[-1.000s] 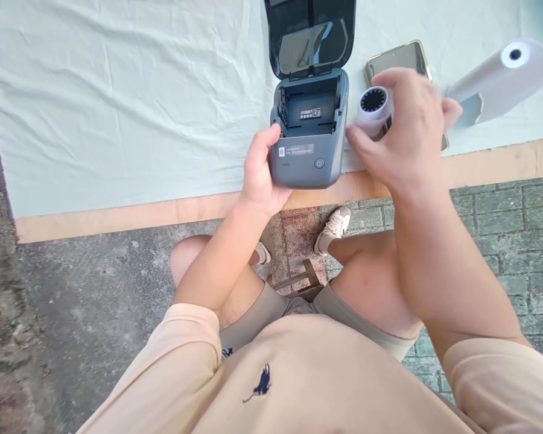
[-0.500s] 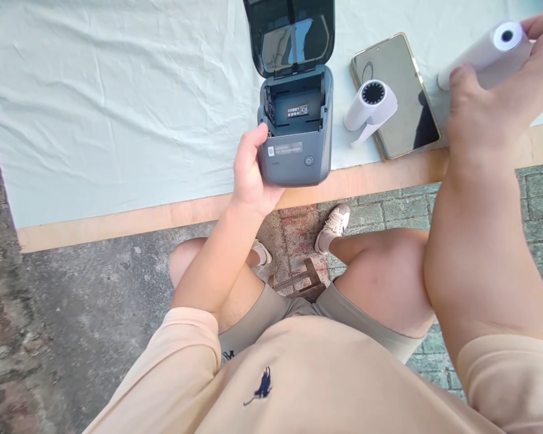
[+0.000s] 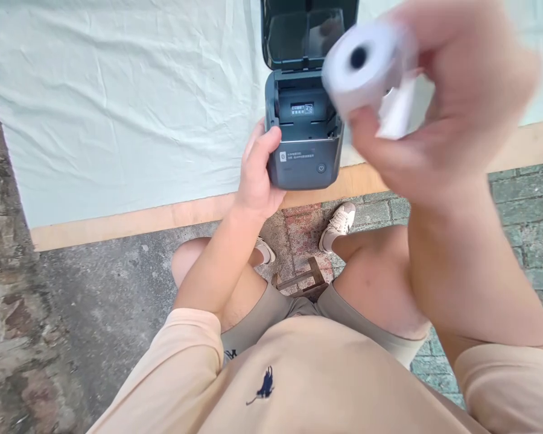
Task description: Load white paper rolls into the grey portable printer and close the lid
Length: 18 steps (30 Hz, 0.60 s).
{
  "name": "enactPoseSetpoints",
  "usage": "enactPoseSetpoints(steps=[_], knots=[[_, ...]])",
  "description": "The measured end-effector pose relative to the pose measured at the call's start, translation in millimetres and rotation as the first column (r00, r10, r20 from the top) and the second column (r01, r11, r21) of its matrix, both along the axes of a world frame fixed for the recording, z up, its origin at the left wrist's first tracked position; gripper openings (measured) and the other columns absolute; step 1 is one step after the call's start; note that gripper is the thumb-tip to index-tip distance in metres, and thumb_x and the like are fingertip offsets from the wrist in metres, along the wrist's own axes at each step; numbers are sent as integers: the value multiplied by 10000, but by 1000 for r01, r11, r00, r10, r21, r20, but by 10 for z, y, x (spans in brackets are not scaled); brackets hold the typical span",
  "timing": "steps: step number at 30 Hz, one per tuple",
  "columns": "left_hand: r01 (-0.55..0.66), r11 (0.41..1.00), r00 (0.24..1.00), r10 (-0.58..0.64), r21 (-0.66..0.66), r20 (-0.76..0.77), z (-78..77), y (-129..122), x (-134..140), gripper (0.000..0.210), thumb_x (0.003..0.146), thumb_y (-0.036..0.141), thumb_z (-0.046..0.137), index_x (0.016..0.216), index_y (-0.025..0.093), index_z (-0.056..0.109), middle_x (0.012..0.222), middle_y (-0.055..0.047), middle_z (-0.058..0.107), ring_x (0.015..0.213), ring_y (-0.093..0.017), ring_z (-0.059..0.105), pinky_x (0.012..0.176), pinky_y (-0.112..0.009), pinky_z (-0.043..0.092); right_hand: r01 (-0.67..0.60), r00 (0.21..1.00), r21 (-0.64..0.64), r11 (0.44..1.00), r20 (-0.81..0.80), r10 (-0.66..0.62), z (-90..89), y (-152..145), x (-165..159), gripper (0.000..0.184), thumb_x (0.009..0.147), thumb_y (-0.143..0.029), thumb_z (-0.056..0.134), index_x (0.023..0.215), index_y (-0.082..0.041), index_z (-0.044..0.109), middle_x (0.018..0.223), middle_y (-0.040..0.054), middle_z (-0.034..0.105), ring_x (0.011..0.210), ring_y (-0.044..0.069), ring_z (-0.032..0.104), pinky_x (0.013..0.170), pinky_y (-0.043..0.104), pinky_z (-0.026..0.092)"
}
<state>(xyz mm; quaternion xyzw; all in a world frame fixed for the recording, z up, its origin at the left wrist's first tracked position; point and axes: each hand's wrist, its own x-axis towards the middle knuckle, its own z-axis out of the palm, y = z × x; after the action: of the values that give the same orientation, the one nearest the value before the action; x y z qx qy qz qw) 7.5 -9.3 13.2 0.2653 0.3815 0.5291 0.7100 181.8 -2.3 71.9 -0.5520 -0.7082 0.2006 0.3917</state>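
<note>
My left hand (image 3: 259,178) grips the lower left side of a dark grey-blue label printer (image 3: 301,158), thumb on its front edge. The printer's dark see-through lid (image 3: 287,42) stands raised, and its inner bay (image 3: 303,123) shows a small printed label and no roll. Up close to the camera, my right hand (image 3: 457,114) is closed around a white paper roll (image 3: 344,78) with a dark core hole. Both are smeared by motion. The roll overlaps the printer's upper right edge in view. Behind it, a smaller white roll (image 3: 397,114) shows only in part.
Most of the phone is hidden behind my right hand. A pale, wrinkled cloth (image 3: 140,108) covers the table, whose bare wooden edge (image 3: 163,217) runs along the front. Below are my legs, a wooden stool (image 3: 314,274) and brick paving (image 3: 534,229).
My right hand has brought the large paper roll left from the far right, up beside the printer, now covering the phone. The printer has shifted slightly right in view, still in my left hand.
</note>
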Motion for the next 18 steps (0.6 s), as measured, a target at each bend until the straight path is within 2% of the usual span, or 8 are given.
enactPoseSetpoints(steps=[2,4,7,10,15,18], knots=[[-22,999,999,23,39,-34,-11,-34,16,122,979,300,562,1035,293,670,987,-8,733,1434,-259,571,1154,-384,520,-29,972,63,998,235,14,93,-73,-163,300,877,-351,573,1151,-306,687,1106,38,717,1100,293,679,1020,523,495],[-39,996,998,43,79,-53,-21,-69,29,112,932,270,633,1043,276,645,1017,-5,704,1407,-269,596,1141,-394,534,11,924,14,1000,383,-16,133,-103,-219,241,891,-311,570,1104,-322,682,1037,31,718,1033,295,699,1020,554,476],[-6,991,998,15,135,-64,-42,-100,32,163,927,273,645,1085,253,614,1079,-8,674,1319,-250,656,1110,-385,553,62,890,-65,996,455,-25,140,-104,-199,269,843,-258,616,1096,-333,669,1046,32,712,1068,318,691,1028,550,463],[40,981,997,-28,188,-67,-73,-95,20,224,938,287,625,1155,246,584,1081,-6,650,1223,-228,700,1078,-386,568,68,846,-35,997,532,-39,158,-121,-174,338,813,-204,584,1114,-327,677,1053,32,731,1045,310,691,948,496,461],[66,973,992,-40,219,-120,-99,-64,3,290,894,334,659,1149,238,560,1096,-22,641,1239,-234,677,1095,-370,544,133,770,-8,991,631,-98,218,-190,-209,250,930,-286,513,1064,-274,723,1113,74,736,1023,307,677,898,472,423],[80,977,985,-47,199,-165,-89,-65,5,328,870,372,674,1145,236,559,1131,-39,646,1248,-256,666,1073,-380,554,94,760,-13,995,646,-63,181,-192,-222,211,937,-279,525,998,-264,726,1084,74,750,1113,347,643,904,490,418]])
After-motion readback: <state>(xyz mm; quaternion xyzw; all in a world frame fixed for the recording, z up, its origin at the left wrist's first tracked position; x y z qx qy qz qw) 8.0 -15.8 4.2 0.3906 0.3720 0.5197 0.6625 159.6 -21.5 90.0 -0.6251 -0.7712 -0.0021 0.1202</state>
